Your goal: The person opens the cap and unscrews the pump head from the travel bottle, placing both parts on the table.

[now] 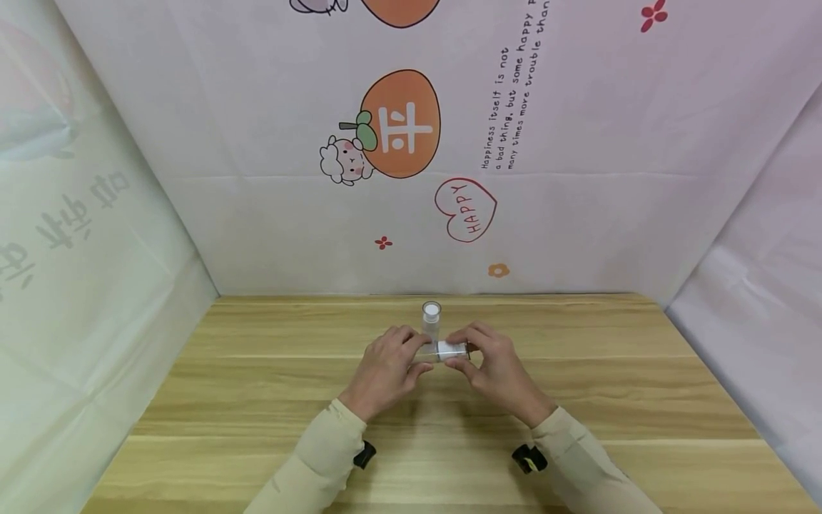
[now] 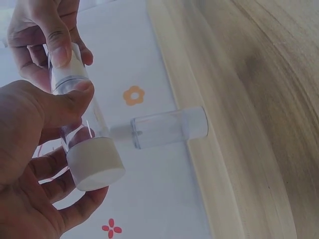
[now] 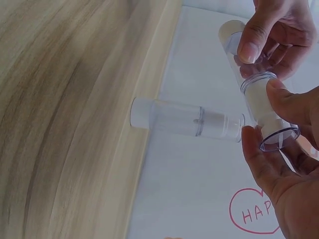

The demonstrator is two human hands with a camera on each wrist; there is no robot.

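Note:
Both hands hold a clear cylindrical pump bottle [image 1: 452, 350] lengthwise above the table. My left hand [image 1: 385, 364] grips its clear body, near the thick white base [image 2: 95, 164]. At the other end, the fingers of my right hand [image 1: 497, 364] pinch the white pump section under a clear cap [image 3: 280, 138]. A similar clear bottle [image 1: 431, 321] with a white base [image 3: 142, 112] stands upright on the table just beyond the hands. The held bottle partly hides its lower part in the head view.
The wood-grain table [image 1: 289, 400] reaches back to a white printed cloth [image 1: 308, 235]. More cloth hangs at the left and right sides. Dark bands [image 1: 529, 458] show at both wrists.

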